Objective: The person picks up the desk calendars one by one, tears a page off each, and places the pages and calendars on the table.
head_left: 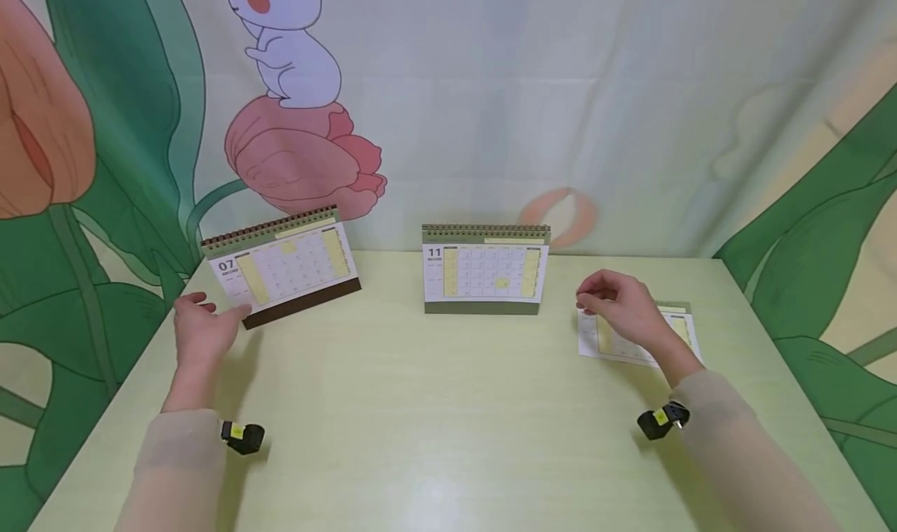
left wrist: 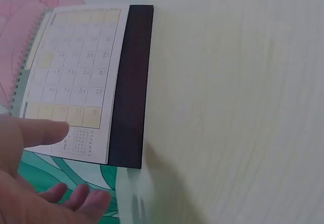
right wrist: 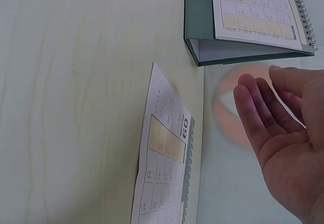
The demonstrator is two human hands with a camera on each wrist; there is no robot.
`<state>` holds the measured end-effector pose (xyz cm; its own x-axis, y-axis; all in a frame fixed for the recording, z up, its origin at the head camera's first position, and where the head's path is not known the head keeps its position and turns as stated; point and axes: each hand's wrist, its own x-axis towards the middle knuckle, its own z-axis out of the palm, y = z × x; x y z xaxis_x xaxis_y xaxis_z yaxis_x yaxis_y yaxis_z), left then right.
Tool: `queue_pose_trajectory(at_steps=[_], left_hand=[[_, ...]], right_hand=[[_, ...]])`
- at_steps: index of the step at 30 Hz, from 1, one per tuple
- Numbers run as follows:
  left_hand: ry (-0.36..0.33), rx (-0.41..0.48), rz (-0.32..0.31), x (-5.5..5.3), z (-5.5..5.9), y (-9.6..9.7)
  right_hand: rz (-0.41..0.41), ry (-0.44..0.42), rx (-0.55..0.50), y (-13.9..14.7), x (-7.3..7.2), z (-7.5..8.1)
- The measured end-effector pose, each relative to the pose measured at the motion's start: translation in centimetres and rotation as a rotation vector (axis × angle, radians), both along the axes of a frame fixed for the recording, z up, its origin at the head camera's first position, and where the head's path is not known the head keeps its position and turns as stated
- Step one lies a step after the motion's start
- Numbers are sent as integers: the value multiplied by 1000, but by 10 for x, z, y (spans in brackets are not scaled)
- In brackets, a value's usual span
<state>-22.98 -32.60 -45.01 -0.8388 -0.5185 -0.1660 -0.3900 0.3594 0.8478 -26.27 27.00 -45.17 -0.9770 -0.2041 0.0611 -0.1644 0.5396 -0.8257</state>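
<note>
At the left stands a spiral-bound desk calendar (head_left: 290, 261) marked 07, with a dark brown base strip. My left hand (head_left: 205, 331) is at its lower left corner, thumb in front of the page and fingers apart beyond its side; whether the thumb touches it I cannot tell. In the left wrist view no finger curls round the calendar (left wrist: 76, 67). On the right, my right hand (head_left: 624, 308) hovers over a loose calendar page (head_left: 624, 351) marked 09, which has a notched green top edge. The right wrist view shows its fingers loosely bent, with nothing between them and the thumb.
A second desk calendar (head_left: 487, 271), marked 11 and with a green base, stands at the back middle of the pale table (head_left: 434, 407). Behind the table hangs a printed curtain (head_left: 455, 142) with flowers and a white animal. Each wrist wears a small black camera (head_left: 243, 437).
</note>
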Motion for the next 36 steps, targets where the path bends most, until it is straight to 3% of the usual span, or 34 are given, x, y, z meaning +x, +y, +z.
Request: queue_pose_trajectory(at_steps=[5, 12, 18, 23, 27, 36], left_hand=[[-48, 67, -53, -4, -4, -4], [-13, 58, -139, -5, -6, -7], [-6, 4, -250, -6, -15, -11], [39, -38, -351, -6, -25, -11], [76, -49, -355, -8, -30, -11], [50, -190, -388, -7, -35, -13]], right_hand=[[-6, 1, -5, 2, 0, -2], [7, -1, -32, 0, 1, -3], [9, -1, -32, 1, 1, -4], [7, 2, -40, 2, 1, -3], [3, -5, -41, 3, 1, -4], [3, -8, -56, 3, 3, -3]])
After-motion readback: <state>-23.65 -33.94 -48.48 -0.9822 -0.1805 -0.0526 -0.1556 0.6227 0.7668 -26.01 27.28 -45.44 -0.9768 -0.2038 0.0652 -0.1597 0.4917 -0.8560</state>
